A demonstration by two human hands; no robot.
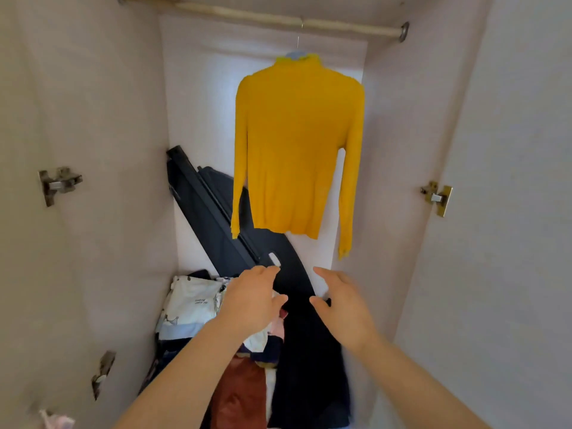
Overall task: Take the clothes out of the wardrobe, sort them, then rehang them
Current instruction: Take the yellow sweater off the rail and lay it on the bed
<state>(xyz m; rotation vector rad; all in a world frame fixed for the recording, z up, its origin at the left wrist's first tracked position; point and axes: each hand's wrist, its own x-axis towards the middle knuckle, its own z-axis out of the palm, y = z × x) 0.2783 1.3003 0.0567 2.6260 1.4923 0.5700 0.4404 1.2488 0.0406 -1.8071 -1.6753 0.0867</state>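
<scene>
A yellow long-sleeved top [297, 144] hangs on a hanger from the wardrobe rail [247, 15], right of centre. Below it, both my hands reach into the wardrobe. My left hand [252, 300] is open with fingers relaxed, above a pile of folded clothes [192, 301]. My right hand [342, 308] is open too, held over a dark navy garment [309, 366]. Neither hand holds anything. A rust-red garment [240, 397] lies at the front of the pile.
A long black folded object [210, 212] leans diagonally against the back wall behind the pile. Wardrobe side walls carry door hinges at left [58, 184] and right [438, 196]. A pink-white cloth [55, 421] shows at the bottom left corner.
</scene>
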